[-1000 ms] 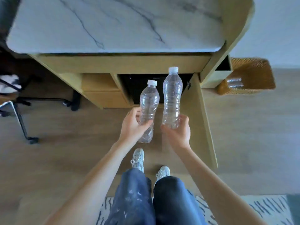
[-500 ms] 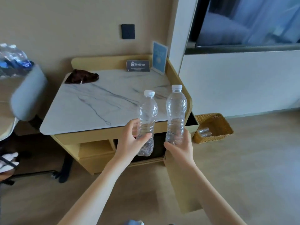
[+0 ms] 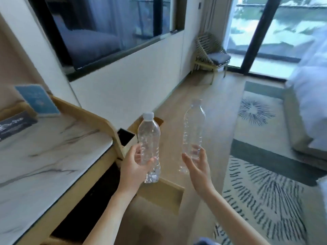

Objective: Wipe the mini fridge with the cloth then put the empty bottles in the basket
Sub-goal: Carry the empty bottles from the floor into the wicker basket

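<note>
In front of the body, above the wooden floor [image 3: 203,106], two clear plastic bottles are held, one in each hand. The left hand [image 3: 135,167] is wrapped round the lower half of the capped bottle [image 3: 149,138], with the thumb laid across its front; the bottle is upright and its white cap [image 3: 148,115] is plainly seen. The right hand [image 3: 197,167] is closed round the lower part of the second bottle [image 3: 194,128], which is tilted slightly to the right; its top is blurred. The two bottles are kept apart, and both appear empty.

Just behind the capped bottle, a tan basket [image 3: 159,121] is seen on the floor, mostly hidden by the bottle. To the left, a cabinet [image 3: 113,128] with a marble top [image 3: 53,156] is seen, and below that top a dark opening [image 3: 88,200] is shown; what lies inside cannot be told. An open wooden door [image 3: 162,193] is seen below the left hand. On the marble top, a blue card [image 3: 38,99] and a dark sign [image 3: 16,124] are stood against the raised edge.

To the right, a patterned rug [image 3: 265,191] is laid on the floor beside a white bed [image 3: 309,85]. A chair [image 3: 212,55] is placed by the glass door [image 3: 283,32] at the far end.
</note>
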A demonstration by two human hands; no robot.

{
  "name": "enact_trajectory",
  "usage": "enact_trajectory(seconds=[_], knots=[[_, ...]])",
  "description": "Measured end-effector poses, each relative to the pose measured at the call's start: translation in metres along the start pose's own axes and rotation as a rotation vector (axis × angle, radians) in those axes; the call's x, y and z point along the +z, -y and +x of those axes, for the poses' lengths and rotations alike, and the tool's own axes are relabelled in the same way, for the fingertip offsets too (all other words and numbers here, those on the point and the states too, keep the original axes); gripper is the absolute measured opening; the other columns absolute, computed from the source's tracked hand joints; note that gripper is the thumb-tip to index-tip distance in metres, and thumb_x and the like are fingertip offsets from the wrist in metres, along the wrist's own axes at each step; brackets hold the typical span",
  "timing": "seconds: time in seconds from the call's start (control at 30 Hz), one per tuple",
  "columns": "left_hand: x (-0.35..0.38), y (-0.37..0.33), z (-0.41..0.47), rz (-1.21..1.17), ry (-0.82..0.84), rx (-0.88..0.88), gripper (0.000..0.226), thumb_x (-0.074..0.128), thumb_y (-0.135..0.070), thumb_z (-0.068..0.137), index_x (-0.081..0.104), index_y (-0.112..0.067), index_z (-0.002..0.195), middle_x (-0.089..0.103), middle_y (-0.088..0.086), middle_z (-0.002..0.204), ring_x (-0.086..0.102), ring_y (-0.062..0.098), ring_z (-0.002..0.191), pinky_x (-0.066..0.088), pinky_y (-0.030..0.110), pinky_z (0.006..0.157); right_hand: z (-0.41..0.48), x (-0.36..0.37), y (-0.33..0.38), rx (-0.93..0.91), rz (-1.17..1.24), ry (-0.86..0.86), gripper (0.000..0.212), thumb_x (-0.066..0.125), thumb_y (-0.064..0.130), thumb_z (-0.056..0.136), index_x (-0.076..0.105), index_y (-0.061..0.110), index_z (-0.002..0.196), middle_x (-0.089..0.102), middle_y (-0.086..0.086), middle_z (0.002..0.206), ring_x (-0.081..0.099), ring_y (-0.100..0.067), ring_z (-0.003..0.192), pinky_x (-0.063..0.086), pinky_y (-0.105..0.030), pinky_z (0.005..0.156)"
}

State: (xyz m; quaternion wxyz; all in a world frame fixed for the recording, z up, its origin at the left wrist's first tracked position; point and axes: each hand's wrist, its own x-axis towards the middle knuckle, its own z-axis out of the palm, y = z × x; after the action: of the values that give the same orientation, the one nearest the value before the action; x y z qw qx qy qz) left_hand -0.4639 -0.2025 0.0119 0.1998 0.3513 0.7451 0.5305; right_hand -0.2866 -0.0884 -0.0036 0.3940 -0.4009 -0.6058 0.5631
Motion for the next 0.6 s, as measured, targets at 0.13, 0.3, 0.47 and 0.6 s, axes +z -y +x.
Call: enact_trajectory(seconds=[0.13, 0.3, 0.47, 0.6], knots=[[0.08, -0.028, 0.012, 0.055, 0.175, 0.095, 0.061, 0.078, -0.049, 0.077, 0.052, -0.031, 0.13, 0.062, -0.013, 0.122, 0.06, 0.002, 0.105, 0.054, 0.03, 0.091, 0.0, -0.079, -0.007, -0.001, -0.065, -0.17, 0.064, 0.077, 0.045, 0.079, 0.05, 0.025, 0.134, 0.055, -0.002, 0.126, 0.061, -0.015, 0.11, 0.054, -0.015, 0.081], [0.193, -0.065, 0.017, 0.062, 0.391, 0.168, 0.067, 0.081, -0.047, 0.076, 0.052, -0.029, 0.134, 0.063, -0.014, 0.119, 0.061, 0.006, 0.106, 0.048, 0.013, 0.083, 0.007, -0.183, -0.024, 0.06, -0.068, -0.321, 0.067, 0.082, 0.047, 0.074, 0.054, 0.027, 0.131, 0.063, 0.002, 0.123, 0.061, -0.017, 0.114, 0.051, -0.047, 0.1], [0.317, -0.108, 0.021, 0.005, 0.486, 0.187, 0.058, 0.085, -0.033, 0.076, 0.054, -0.03, 0.126, 0.061, -0.021, 0.113, 0.06, -0.001, 0.103, 0.046, 0.004, 0.079, 0.037, -0.297, -0.038, 0.094, -0.064, -0.354, 0.072, 0.085, 0.039, 0.069, 0.055, 0.023, 0.132, 0.065, -0.002, 0.127, 0.062, -0.022, 0.119, 0.049, -0.049, 0.103], [0.404, -0.148, 0.026, -0.023, 0.514, 0.185, 0.063, 0.085, -0.034, 0.076, 0.055, -0.024, 0.131, 0.063, -0.015, 0.116, 0.06, 0.0, 0.105, 0.046, 0.008, 0.083, 0.068, -0.38, -0.038, 0.083, -0.122, -0.355, 0.075, 0.085, 0.028, 0.076, 0.048, 0.024, 0.142, 0.062, 0.003, 0.129, 0.058, -0.017, 0.123, 0.052, -0.033, 0.1]])
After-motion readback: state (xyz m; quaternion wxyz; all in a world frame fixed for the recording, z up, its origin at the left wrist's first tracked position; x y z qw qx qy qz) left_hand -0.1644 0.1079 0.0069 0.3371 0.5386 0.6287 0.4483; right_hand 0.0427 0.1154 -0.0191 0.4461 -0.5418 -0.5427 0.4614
